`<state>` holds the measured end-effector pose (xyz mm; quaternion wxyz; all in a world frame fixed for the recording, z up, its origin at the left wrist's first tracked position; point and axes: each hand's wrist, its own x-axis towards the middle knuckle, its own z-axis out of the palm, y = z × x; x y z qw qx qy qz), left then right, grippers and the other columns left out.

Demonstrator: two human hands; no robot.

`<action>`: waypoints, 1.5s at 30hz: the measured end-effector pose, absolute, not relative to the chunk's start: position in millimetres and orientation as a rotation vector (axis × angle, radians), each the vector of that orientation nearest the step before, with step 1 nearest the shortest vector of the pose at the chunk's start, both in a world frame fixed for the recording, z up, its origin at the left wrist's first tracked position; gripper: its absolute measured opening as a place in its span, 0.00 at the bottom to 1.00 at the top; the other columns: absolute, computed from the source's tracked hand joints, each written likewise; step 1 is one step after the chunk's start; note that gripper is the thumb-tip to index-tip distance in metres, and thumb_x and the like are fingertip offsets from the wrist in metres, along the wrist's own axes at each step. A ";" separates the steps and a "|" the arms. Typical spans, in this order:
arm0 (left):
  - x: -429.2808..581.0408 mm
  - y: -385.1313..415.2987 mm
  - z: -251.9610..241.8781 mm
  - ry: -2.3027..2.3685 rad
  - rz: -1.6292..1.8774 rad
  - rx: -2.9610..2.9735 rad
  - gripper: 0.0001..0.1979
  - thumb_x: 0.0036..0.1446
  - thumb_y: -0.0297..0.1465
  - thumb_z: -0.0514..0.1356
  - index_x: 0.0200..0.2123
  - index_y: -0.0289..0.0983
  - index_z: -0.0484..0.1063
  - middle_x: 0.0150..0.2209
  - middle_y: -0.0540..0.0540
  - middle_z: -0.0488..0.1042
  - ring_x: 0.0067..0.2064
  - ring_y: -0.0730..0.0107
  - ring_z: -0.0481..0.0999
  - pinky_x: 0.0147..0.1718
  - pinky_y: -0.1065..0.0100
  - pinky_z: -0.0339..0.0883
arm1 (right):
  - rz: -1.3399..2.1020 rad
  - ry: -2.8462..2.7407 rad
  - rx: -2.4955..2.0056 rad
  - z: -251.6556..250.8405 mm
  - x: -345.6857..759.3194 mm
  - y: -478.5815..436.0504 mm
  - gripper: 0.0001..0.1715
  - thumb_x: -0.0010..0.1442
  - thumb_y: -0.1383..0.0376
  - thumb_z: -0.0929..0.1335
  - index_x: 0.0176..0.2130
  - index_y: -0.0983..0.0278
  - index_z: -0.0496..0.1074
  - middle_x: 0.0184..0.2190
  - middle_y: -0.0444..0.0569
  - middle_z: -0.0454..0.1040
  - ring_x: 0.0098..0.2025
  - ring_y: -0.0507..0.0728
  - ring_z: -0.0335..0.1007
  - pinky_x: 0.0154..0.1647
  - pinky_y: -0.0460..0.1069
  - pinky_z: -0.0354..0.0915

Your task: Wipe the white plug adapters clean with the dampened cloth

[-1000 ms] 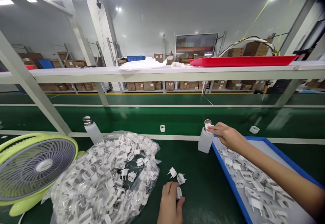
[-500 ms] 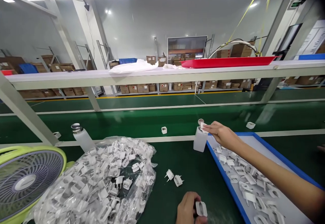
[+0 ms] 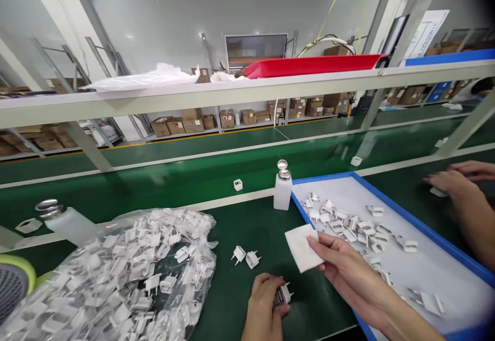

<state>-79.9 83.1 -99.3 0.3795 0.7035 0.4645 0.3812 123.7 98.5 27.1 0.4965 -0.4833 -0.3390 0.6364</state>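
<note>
Near the bottom middle, my left hand point(image 3: 266, 305) grips a white two-pin plug adapter point(image 3: 284, 293), its pins turned to the right. A flat white wipe point(image 3: 302, 248) is pinched between the thumb and fingers of my right hand point(image 3: 342, 266), just above and right of that adapter. Two loose plug adapters point(image 3: 246, 257) lie on the green mat beyond my left hand. Behind the wipe stands a white pump bottle point(image 3: 283, 191) with its metal lid raised. A clear plastic bag point(image 3: 211, 258) heaped with similar adapters lies to the left.
A blue-rimmed tray point(image 3: 417, 217) holding several adapters sits at the right. Beyond it are a co-worker's hands point(image 3: 460, 186). A second bottle point(image 3: 71, 222) and a green fan point(image 3: 17, 274) stand at the left. A shelf with a red tray point(image 3: 313, 65) crosses above.
My right hand has drawn back from the bottle's top toward my left hand with the wipe. The adapter in my left hand has turned. The view has shifted right.
</note>
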 end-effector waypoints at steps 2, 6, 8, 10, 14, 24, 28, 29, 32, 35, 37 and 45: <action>-81.5 80.8 -95.1 1.229 0.938 1.781 0.26 0.48 0.17 0.56 0.49 0.39 0.80 0.51 0.37 0.80 0.53 0.52 0.78 0.52 0.58 0.74 | 1.587 -0.659 -1.155 16.7 121.6 85.6 0.25 0.52 0.49 0.79 0.45 0.61 0.82 0.39 0.52 0.80 0.40 0.60 0.75 0.42 0.51 0.73; -83.5 78.4 -87.8 1.266 0.893 1.816 0.26 0.49 0.18 0.57 0.49 0.41 0.80 0.51 0.39 0.80 0.55 0.51 0.75 0.53 0.56 0.73 | 1.485 -0.648 -1.240 -11.7 124.4 69.9 0.25 0.53 0.46 0.78 0.43 0.59 0.82 0.37 0.51 0.80 0.43 0.62 0.75 0.46 0.53 0.73; -83.7 78.1 -85.7 1.294 0.862 1.830 0.25 0.49 0.19 0.58 0.49 0.42 0.79 0.51 0.39 0.79 0.54 0.52 0.75 0.51 0.56 0.74 | 1.321 -0.799 -1.348 -27.5 125.9 67.0 0.25 0.59 0.43 0.73 0.43 0.60 0.81 0.35 0.51 0.79 0.40 0.61 0.75 0.43 0.51 0.72; -83.5 77.9 -84.9 1.330 0.840 1.831 0.26 0.50 0.20 0.59 0.52 0.42 0.78 0.51 0.40 0.78 0.52 0.52 0.76 0.50 0.57 0.74 | 1.096 -0.991 -1.457 -41.9 125.1 65.8 0.26 0.63 0.42 0.68 0.40 0.60 0.80 0.32 0.50 0.76 0.36 0.60 0.72 0.37 0.50 0.70; -81.8 77.5 -87.2 1.352 0.850 1.873 0.20 0.54 0.22 0.60 0.49 0.41 0.79 0.45 0.41 0.78 0.47 0.54 0.77 0.47 0.57 0.74 | 0.914 -1.319 -1.429 -61.2 114.0 62.4 0.19 0.67 0.49 0.67 0.36 0.58 0.79 0.37 0.51 0.73 0.38 0.60 0.71 0.35 0.50 0.68; -78.6 74.7 -101.0 1.407 0.905 1.962 0.25 0.50 0.15 0.53 0.45 0.39 0.81 0.35 0.45 0.77 0.38 0.62 0.79 0.39 0.66 0.76 | 0.390 -2.183 -1.143 -85.3 105.9 43.1 0.24 0.69 0.74 0.58 0.61 0.62 0.65 0.38 0.53 0.74 0.36 0.56 0.73 0.36 0.48 0.72; -84.9 77.4 -105.7 1.348 0.926 2.045 0.25 0.54 0.16 0.52 0.49 0.37 0.81 0.36 0.43 0.79 0.38 0.63 0.80 0.39 0.67 0.78 | 0.292 -2.252 -1.059 -95.0 111.6 39.1 0.25 0.69 0.75 0.58 0.62 0.64 0.63 0.37 0.53 0.76 0.36 0.58 0.73 0.38 0.50 0.74; -86.4 78.2 -105.5 1.318 0.921 2.073 0.25 0.54 0.16 0.52 0.50 0.37 0.80 0.37 0.43 0.79 0.38 0.63 0.80 0.38 0.68 0.78 | 0.287 -2.240 -1.051 -96.8 111.3 38.9 0.25 0.69 0.76 0.59 0.62 0.64 0.64 0.37 0.52 0.76 0.36 0.58 0.73 0.39 0.50 0.73; -88.6 79.5 -101.0 1.250 0.895 2.116 0.27 0.53 0.14 0.53 0.51 0.37 0.80 0.36 0.44 0.80 0.38 0.65 0.81 0.36 0.70 0.78 | 0.307 -2.149 -1.083 -97.5 106.9 41.6 0.28 0.68 0.78 0.59 0.64 0.66 0.62 0.39 0.53 0.74 0.37 0.57 0.71 0.38 0.50 0.72; -87.0 78.9 -95.9 1.259 0.898 2.098 0.27 0.52 0.13 0.54 0.49 0.38 0.81 0.35 0.45 0.79 0.36 0.65 0.80 0.35 0.71 0.79 | 0.486 -2.047 -1.138 -88.4 101.4 49.4 0.24 0.69 0.77 0.57 0.60 0.63 0.65 0.39 0.52 0.71 0.38 0.56 0.69 0.37 0.49 0.70; -85.4 77.9 -94.4 1.271 0.912 2.096 0.26 0.53 0.14 0.53 0.50 0.37 0.80 0.34 0.44 0.78 0.36 0.65 0.80 0.34 0.71 0.79 | 0.697 -1.973 -1.182 -79.3 99.4 55.0 0.19 0.72 0.74 0.56 0.52 0.61 0.70 0.39 0.50 0.69 0.39 0.54 0.70 0.39 0.48 0.69; -82.3 76.9 -91.7 1.319 0.944 2.099 0.24 0.53 0.14 0.53 0.47 0.35 0.81 0.35 0.42 0.80 0.36 0.64 0.81 0.33 0.70 0.79 | 0.350 -2.132 -1.173 -86.1 100.1 40.4 0.23 0.68 0.77 0.58 0.58 0.67 0.67 0.36 0.51 0.71 0.34 0.56 0.68 0.33 0.50 0.67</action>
